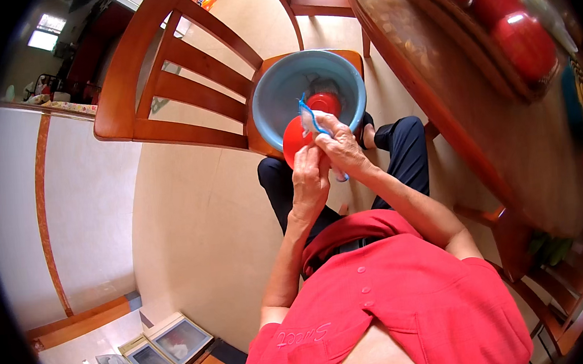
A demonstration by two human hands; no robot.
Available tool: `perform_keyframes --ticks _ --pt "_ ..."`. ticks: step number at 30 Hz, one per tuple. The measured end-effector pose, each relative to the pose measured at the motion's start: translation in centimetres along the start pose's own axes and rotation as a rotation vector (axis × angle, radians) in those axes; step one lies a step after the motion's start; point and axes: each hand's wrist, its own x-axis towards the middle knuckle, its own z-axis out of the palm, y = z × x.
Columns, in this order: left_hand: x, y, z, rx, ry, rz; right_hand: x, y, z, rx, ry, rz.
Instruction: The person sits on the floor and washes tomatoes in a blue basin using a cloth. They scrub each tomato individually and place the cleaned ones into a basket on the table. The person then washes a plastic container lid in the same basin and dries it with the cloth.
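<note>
My left hand [309, 178] grips the near edge of a red bowl [294, 137], which is tilted over the near rim of a blue plastic basin [266, 113]. Pinched in my right hand [340, 145] is a white cloth with blue edging [309, 119], held against the bowl's side; its lower end shows below the hand. Inside the basin lie another red bowl [327, 101] and something clear or whitish behind it, too unclear to name. The basin stands on the seat of a wooden chair [265, 142] in front of my knees.
On the right is a wooden table [416, 79] bearing a woven tray [469, 48] with several red bowls [522, 44]. The chair's slatted back [199, 94] rises left of the basin. More wooden chairs stand around the table. Picture frames [169, 348] lie at the lower left.
</note>
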Motion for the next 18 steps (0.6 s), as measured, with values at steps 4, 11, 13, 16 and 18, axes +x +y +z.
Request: perform_keyframes --ticks 4,11,13,16,18 --pt "1.0 0.7 -1.8 0.061 0.333 -0.002 -0.5 -2.7 -2.0 0.134 0.068 0.169" --pt "0.9 -4.3 -1.9 -1.424 -0.106 -0.8 -0.4 -0.5 -3.4 0.296 -0.182 0.169" --pt "0.4 -4.6 -1.3 -1.167 -0.092 -0.787 -0.5 -1.3 -3.4 0.124 -0.185 0.129" --pt "-0.5 -6.7 -0.3 -0.664 -0.073 -0.653 -1.0 -2.2 -3.8 -0.139 -0.198 0.043" --pt "-0.6 -7.5 0.2 -0.518 -0.092 -0.541 -1.4 -2.5 -3.2 -0.473 -0.181 -0.227"
